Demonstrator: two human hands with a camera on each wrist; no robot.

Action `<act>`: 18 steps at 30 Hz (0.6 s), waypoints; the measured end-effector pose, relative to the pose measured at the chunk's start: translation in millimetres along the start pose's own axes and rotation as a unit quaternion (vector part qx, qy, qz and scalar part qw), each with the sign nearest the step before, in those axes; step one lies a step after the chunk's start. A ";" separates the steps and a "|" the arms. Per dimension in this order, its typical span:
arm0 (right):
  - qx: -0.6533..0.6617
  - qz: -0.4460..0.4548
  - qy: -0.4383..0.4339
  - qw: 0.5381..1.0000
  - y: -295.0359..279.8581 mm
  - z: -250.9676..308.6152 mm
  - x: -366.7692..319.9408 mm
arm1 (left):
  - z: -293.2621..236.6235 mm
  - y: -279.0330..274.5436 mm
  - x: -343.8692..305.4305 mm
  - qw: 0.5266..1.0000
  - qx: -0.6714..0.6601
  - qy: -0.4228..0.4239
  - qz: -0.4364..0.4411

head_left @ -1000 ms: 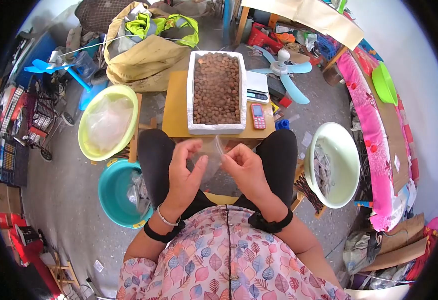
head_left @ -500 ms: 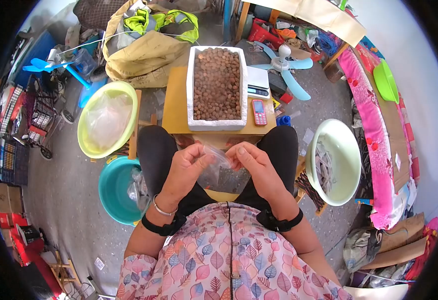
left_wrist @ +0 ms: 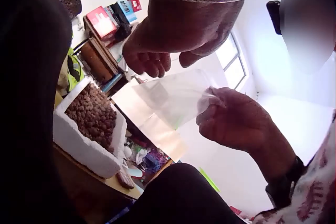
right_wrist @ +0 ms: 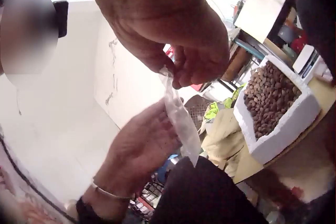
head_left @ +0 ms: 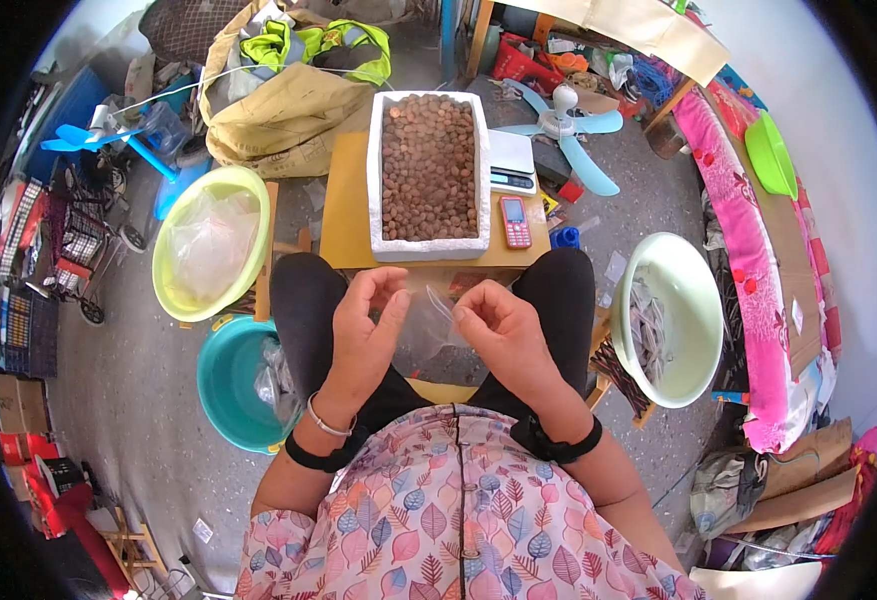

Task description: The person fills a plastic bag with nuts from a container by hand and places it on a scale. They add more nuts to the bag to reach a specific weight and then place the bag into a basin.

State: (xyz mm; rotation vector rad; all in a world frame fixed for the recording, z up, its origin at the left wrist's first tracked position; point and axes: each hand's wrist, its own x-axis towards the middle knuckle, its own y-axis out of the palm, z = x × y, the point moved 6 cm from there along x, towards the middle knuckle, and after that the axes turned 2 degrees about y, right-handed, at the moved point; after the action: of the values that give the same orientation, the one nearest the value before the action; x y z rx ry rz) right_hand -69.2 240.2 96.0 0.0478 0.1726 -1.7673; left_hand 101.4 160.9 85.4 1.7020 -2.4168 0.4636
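Note:
A clear plastic bag (head_left: 428, 325) hangs between the two hands, above the lap. The right hand (head_left: 501, 335) pinches its edge between thumb and fingers; the right wrist view shows the bag (right_wrist: 181, 121) dangling from that pinch. The left hand (head_left: 366, 335) is beside the bag with its fingers relaxed and bent, thumb apart from them. In the left wrist view a gap shows between the left hand (left_wrist: 173, 35) and the bag (left_wrist: 173, 98), while the right hand (left_wrist: 239, 121) grips the bag's corner.
Beyond the knees, a white foam box (head_left: 375, 200) of brown nuts stands on a yellow table (head_left: 343, 225) with a scale (head_left: 511, 160) and a red phone (head_left: 515, 222). A yellow-green basin (head_left: 161, 270) and a teal basin (head_left: 220, 385) are at the left, a pale basin (head_left: 693, 330) at the right.
The left hand has let go of the bag and moved slightly left, its thumb and fingers now apart. The right hand still pinches the bag, which hangs more open between the hands.

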 end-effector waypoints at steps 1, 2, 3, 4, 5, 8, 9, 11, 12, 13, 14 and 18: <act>-0.039 -0.027 -0.018 0.999 -0.9 1.2 0.7 | 0.0 3.1 -3.2 0.997 -0.057 -0.055 0.015; -0.069 -0.044 -0.044 0.996 0.8 4.5 1.0 | -0.3 7.2 -6.3 0.987 -0.114 -0.109 0.029; -0.099 -0.060 -0.069 0.991 3.7 9.0 1.6 | -7.1 11.2 -6.2 0.987 -0.100 -0.114 0.043; -0.129 -0.074 -0.094 0.984 5.7 14.2 2.5 | -14.3 15.2 -5.2 0.988 -0.086 -0.118 0.055; -0.130 -0.064 -0.088 0.986 8.7 15.8 4.6 | -16.8 17.0 -3.9 0.988 -0.070 -0.122 0.067; -0.120 -0.044 -0.070 0.989 12.4 17.2 11.1 | 4.8 19.5 4.0 0.972 -0.174 -0.155 0.039; -0.108 -0.044 -0.065 0.991 11.2 14.6 14.3 | 6.6 19.3 6.6 0.970 -0.178 -0.161 0.041; -0.108 -0.053 -0.046 0.992 7.7 11.4 19.7 | 11.5 17.7 10.2 0.966 -0.186 -0.174 0.045; -0.122 -0.061 -0.034 0.990 5.3 10.4 23.4 | 13.5 16.4 12.6 0.970 -0.175 -0.165 0.036; -0.134 -0.069 -0.023 0.988 3.3 10.2 28.0 | 15.8 15.1 15.9 0.974 -0.163 -0.156 0.026; -0.139 -0.073 -0.024 0.987 2.2 9.6 33.1 | 17.3 13.4 20.0 0.978 -0.150 -0.145 0.017; -0.174 -0.086 -0.038 0.980 -1.0 3.8 58.6 | 21.9 8.5 42.0 0.992 -0.041 -0.120 0.025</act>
State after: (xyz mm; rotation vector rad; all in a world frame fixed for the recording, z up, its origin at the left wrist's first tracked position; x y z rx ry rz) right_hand -81.9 182.9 92.4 -0.2944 0.4398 -1.8827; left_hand 80.1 118.8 75.8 1.7555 -2.6086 0.1701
